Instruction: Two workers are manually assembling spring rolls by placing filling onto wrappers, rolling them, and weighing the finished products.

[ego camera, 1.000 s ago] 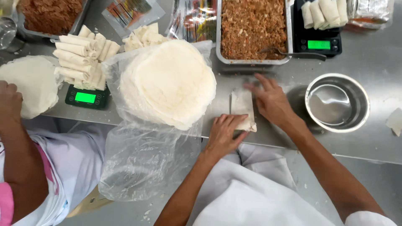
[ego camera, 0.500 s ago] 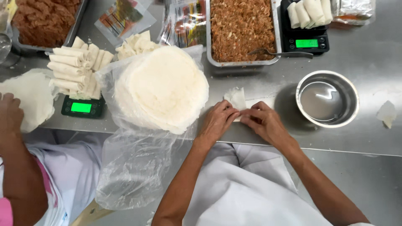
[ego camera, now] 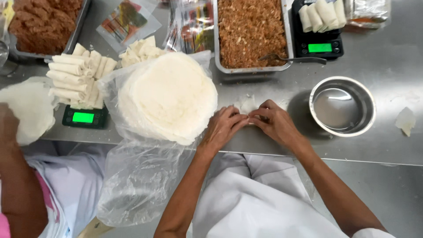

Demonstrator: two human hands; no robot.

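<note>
Both hands — left hand (ego camera: 222, 128), right hand (ego camera: 275, 123) — pinch a wrapper (ego camera: 246, 105) on the steel table (ego camera: 387, 150).

Hands meet fingertip to fingertip at worktop (ego camera: 387, 150) front edge, left hand (ego camera: 222, 128), right hand (ego camera: 275, 123), wrapper scrap (ego camera: 246, 104) just behind them. Wrapper stack (ego camera: 167, 94) in bag to their left, metal bowl (ego camera: 342, 105) right. Filling tray (ego camera: 251, 33) behind. Scale with rolls (ego camera: 83, 117) far left, second scale (ego camera: 318, 44) behind the bowl.
</note>
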